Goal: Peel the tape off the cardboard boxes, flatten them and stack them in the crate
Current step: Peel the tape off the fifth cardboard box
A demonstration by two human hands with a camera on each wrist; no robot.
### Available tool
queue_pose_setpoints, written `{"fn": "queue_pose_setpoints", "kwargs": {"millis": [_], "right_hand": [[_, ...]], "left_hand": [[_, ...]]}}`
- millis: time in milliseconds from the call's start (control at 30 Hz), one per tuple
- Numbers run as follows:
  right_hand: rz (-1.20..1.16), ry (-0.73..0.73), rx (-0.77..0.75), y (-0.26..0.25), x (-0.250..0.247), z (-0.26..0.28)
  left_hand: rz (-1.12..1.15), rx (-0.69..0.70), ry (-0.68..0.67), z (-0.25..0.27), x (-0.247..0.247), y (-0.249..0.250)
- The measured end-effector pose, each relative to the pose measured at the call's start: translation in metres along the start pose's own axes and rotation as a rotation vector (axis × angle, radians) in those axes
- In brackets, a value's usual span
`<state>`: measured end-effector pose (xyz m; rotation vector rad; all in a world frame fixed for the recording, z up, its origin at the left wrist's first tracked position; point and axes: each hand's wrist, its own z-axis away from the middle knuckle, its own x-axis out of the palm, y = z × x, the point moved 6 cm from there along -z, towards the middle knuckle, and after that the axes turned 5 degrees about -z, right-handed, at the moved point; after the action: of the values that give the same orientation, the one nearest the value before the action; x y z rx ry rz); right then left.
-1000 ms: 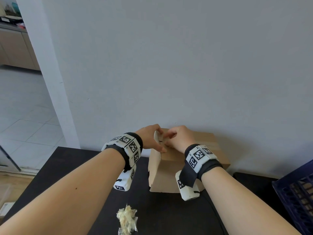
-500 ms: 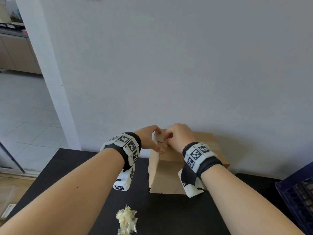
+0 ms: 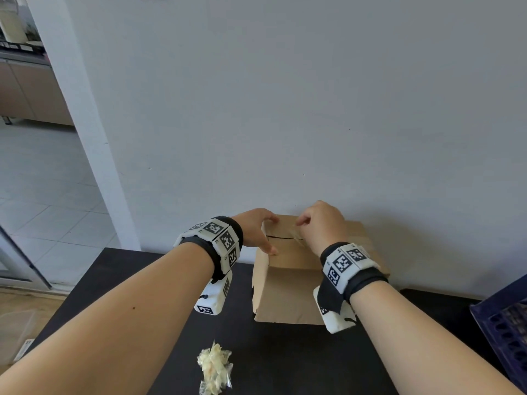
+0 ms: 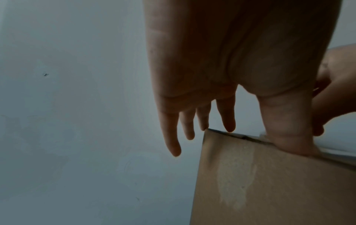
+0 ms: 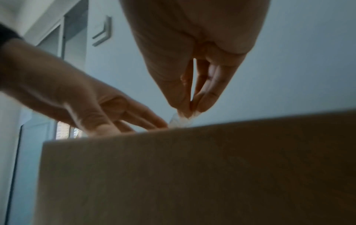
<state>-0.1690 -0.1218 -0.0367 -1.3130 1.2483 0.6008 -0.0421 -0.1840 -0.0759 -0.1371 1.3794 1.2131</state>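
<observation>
Now lifting tape [image 5: 182, 120] off the box [image 3: 288, 292], pinched in right hand [image 3: 322, 223] fingers [image 5: 202, 97]. Steadying with straight left hand [image 3: 256, 229] fingers [image 4: 228, 120]. Peeling progressing.

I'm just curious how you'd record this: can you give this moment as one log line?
step: peeling tape | right hand: pinches tape | left hand: steadies cardboard box | crate: at right | tape wad: on table

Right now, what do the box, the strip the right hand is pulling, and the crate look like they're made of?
The box: brown cardboard, matte; a pale scuffed patch shows on one side in the left wrist view.
The strip, pinched by the right hand: thin clear plastic tape, glossy and see-through.
The crate: likely moulded plastic, dark blue with a grid of holes; only its corner shows.
</observation>
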Motion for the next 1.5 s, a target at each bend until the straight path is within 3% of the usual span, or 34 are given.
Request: {"fn": "queue_pose_setpoints", "kwargs": {"millis": [133, 333, 500, 667, 833, 933, 1067, 1267, 1500], "right_hand": [[0.093, -0.225, -0.097, -0.015, 0.02, 0.004], [0.016, -0.366, -0.015, -0.009, 0.019, 0.002], [-0.011, -0.248, -0.01, -0.008, 0.014, 0.008], [-0.119, -0.221, 0.031, -0.006, 0.015, 0.009], [-0.194, -0.336, 0.056, -0.006, 0.017, 0.009], [-0.223, -0.327, 0.05, -0.004, 0.018, 0.01], [-0.29, -0.327, 0.122, 0.004, 0.015, 0.007], [-0.332, -0.452, 0.128, 0.005, 0.014, 0.005], [-0.276, -0.307, 0.046, -0.001, 0.017, 0.004]], "left_hand": [[-0.023, 0.004, -0.014, 0.0, 0.0, 0.0], [-0.034, 0.008, -0.024, -0.002, 0.0, -0.001], [-0.062, 0.001, -0.045, 0.0, 0.002, 0.0], [-0.141, 0.009, -0.074, 0.003, -0.001, 0.005], [-0.199, 0.041, -0.097, -0.002, 0.002, 0.022], [-0.163, 0.062, -0.079, -0.005, 0.011, 0.022], [-0.136, 0.04, -0.086, -0.004, 0.011, 0.02], [-0.176, 0.012, -0.099, -0.003, 0.009, 0.021], [-0.179, 0.008, -0.096, -0.001, 0.009, 0.022]]}}
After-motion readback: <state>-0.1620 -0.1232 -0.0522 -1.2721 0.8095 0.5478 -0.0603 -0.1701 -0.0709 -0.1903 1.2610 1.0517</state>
